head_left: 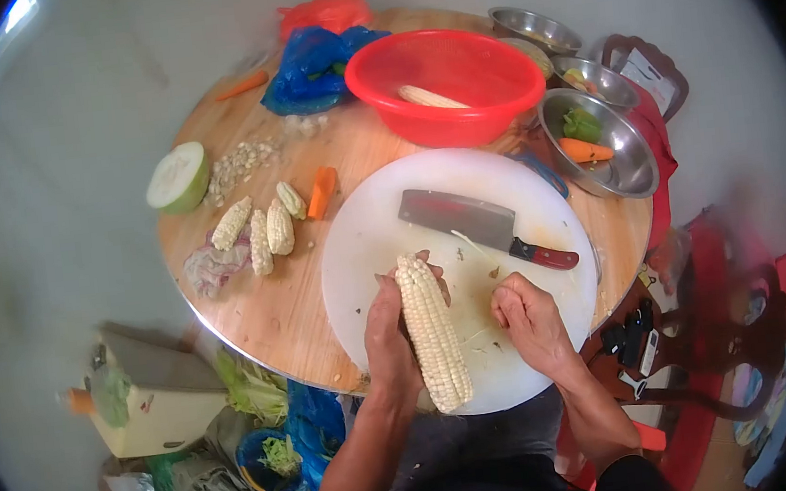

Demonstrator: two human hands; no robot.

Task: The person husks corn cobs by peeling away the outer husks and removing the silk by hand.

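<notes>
My left hand [389, 339] is wrapped around a husked white corn cob [438, 340], held lengthwise over the near part of the round white cutting board [358, 218]. To its right my right hand [531, 323] is closed, fingertips pressed together, apart from the cob. Whether anything small is pinched in it I cannot make out. Beyond both hands a cleaver [458, 215] lies flat on the board, its dark red handle pointing right. A pale strand and small scraps lie near the blade and my right hand.
Behind the board stands a red colander [457, 128] with a corn cob inside. Steel bowls [633, 165] with vegetables line the right. On the left lie short corn pieces [279, 228], a carrot piece [322, 193], a cut pale-green gourd [180, 178] and a blue bag [306, 79].
</notes>
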